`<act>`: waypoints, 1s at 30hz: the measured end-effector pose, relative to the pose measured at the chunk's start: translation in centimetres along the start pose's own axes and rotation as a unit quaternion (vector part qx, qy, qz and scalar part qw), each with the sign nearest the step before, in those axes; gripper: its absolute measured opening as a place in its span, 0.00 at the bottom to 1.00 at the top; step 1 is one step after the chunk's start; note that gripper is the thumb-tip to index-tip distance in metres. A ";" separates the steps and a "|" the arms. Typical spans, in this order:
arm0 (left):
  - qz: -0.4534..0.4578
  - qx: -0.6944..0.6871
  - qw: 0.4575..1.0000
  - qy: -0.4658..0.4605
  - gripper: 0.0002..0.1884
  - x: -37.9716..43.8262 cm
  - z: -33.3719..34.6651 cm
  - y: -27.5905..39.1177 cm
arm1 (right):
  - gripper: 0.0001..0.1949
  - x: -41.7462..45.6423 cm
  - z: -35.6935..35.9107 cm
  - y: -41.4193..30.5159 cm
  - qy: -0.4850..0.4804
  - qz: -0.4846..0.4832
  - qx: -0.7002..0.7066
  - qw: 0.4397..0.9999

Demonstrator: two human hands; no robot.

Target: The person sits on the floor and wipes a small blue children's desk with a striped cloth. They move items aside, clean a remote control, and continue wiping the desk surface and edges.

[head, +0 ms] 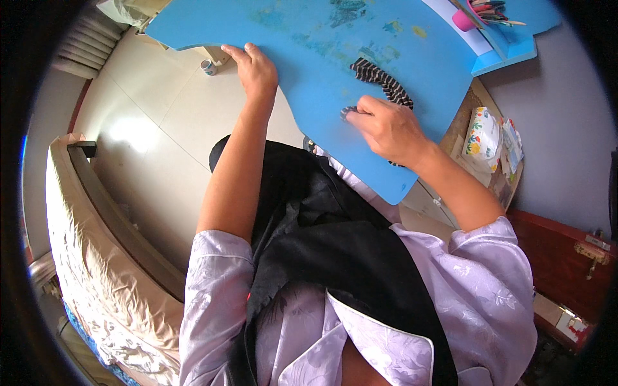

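My right hand point(391, 126) is closed around a black-and-white striped cloth point(381, 79) and presses it down on the blue desktop point(318, 77). One length of the cloth trails away past my knuckles, and small bits of it show by my fingertips and under my wrist. At the curved near edge of the desktop rests my left hand point(256, 72), two fingers spread and nothing seen in its grasp. Its other fingers are hidden. Dark green, blue and yellow paint stains point(355, 31) mark the far part of the desktop.
A pink cup point(466, 20) and several brushes or pens point(492, 12) stand by a blue shelf at top right. Below lies a flowered tissue pack point(483, 140). A small can point(208, 67) is on the tiled floor point(149, 106). A bed point(111, 270) stands left, a red-brown case point(560, 241) right.
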State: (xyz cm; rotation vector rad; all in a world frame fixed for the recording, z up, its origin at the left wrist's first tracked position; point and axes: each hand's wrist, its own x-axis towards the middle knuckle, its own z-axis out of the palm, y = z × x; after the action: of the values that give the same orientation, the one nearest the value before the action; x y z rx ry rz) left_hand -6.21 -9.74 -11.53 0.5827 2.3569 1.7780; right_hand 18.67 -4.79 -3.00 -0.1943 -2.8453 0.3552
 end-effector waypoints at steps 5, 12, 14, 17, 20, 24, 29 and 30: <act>-0.002 -0.004 1.000 -0.003 0.35 -0.1 0.1 0.2 | 0.08 3.9 2.7 0.7 -0.001 -0.001 -0.017 1.000; 0.000 -0.015 1.000 -0.001 0.35 0.4 0.0 0.0 | 0.08 14.4 6.6 3.9 0.056 -0.018 -0.049 0.997; 0.007 -0.016 1.000 -0.003 0.35 0.6 0.3 0.1 | 0.09 15.2 6.8 4.4 0.062 -0.018 -0.049 0.997; 0.021 -0.009 1.000 0.000 0.35 0.8 0.2 -0.7 | 0.09 14.0 6.9 4.4 0.040 -0.019 -0.039 0.998; 0.009 0.002 1.000 -0.005 0.35 0.5 -0.4 -0.4 | 0.09 8.3 4.0 2.7 -0.003 -0.013 -0.035 0.999; 0.017 -0.026 0.999 -0.008 0.36 0.5 0.0 -0.7 | 0.09 -0.3 -0.5 1.1 -0.022 0.039 -0.034 0.998; -0.008 -0.045 0.999 -0.014 0.35 -0.1 0.0 -0.1 | 0.08 -4.3 -2.1 1.6 0.005 0.047 -0.055 0.997; -0.016 -0.045 0.999 -0.019 0.35 -0.2 -0.1 0.3 | 0.08 -4.0 -2.0 1.7 0.012 0.042 -0.051 0.998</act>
State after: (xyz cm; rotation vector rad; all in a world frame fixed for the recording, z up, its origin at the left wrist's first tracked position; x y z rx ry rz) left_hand -5.98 -9.81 -11.27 0.5581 2.2347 1.8330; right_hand 23.17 -3.38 -2.58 -0.3369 -2.8404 0.2231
